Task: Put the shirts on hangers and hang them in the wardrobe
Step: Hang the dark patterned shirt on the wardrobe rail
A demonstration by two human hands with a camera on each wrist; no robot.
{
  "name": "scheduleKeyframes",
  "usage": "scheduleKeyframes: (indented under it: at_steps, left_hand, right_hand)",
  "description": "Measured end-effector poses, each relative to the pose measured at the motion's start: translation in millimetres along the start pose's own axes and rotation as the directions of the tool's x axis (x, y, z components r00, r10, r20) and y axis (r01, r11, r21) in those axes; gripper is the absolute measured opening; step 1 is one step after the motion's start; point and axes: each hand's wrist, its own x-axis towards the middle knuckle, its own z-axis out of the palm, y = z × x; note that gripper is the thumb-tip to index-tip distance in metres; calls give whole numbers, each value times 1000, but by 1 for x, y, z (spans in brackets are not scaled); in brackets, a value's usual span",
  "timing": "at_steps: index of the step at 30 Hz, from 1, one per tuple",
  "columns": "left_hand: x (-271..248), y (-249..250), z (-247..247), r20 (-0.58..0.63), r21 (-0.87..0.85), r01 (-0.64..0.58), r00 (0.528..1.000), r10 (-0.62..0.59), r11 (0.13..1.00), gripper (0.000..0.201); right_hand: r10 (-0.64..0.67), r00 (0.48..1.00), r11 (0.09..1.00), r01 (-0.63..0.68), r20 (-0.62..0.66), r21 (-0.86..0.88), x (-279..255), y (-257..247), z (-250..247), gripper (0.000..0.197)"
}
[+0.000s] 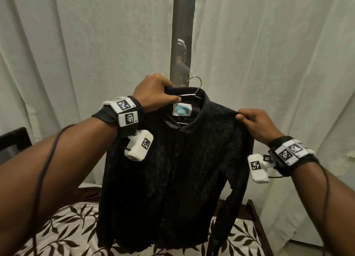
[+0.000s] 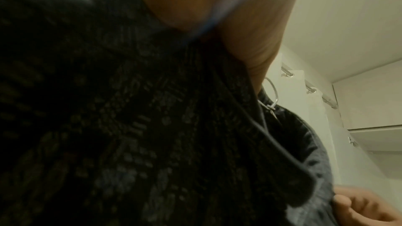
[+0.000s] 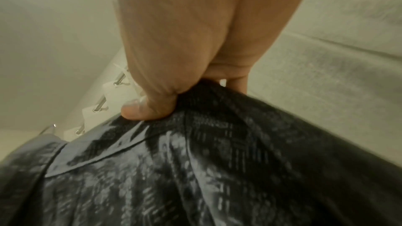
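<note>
**A:** On the left, what is the left hand (image 1: 153, 94) doing?

**B:** It grips the collar of a dark, faintly patterned button-up shirt (image 1: 172, 169), thumb laid across the fabric beside a thin silver wire hanger (image 1: 194, 90) whose hook rises just above the neckline.

**A:** And the shirt itself?

**B:** It is held up in the air in front of pale, creased curtains (image 1: 76, 54), its front facing the camera and a white-and-blue label (image 1: 182, 110) showing inside the collar. The hem hangs over a cream bed cover printed with brown leaves (image 1: 63, 225). Between the curtains runs a dark, narrow gap (image 1: 181, 35).

**A:** Is the hanger fully inside the shoulders?

**B:** Wire shows inside the neck opening; how far it reaches under the cloth I cannot tell.

**A:** On the right?

**B:** The right hand (image 1: 255, 125) pinches the shirt's shoulder seam, thumb on top and fingers curled under the fabric, as the right wrist view confirms. A sleeve dangles below it.
</note>
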Motion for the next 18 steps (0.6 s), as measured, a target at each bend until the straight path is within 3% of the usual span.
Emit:
scheduleKeyframes:
  at_steps: [3,6,11,14,18]
  left_hand:
    - [1,-13,-5,155,-74,106,983,-94,992,41]
    - [-10,-34,1,272,-255,190,955,-119,948,40]
    - [-27,-42,43,135,-322,184,980,-148,929,28]
    - [-38,-33,68,25,-438,214,974,-227,873,22]
    - [-55,-27,93,9,-515,241,961,-276,823,23]
  right_hand:
    - [-10,993,1000,10,-118,0,-5,9,-8,33]
    - [-12,987,1000,8,-162,-28,-13,23,-21,32]
    - [-12,996,1000,10,-87,-16,-23,43,-35,22]
    - [26,1000,999,-27,5,41,-30,56,-43,28]
    - [89,981,985,-112,170,129,-53,60,-48,29]
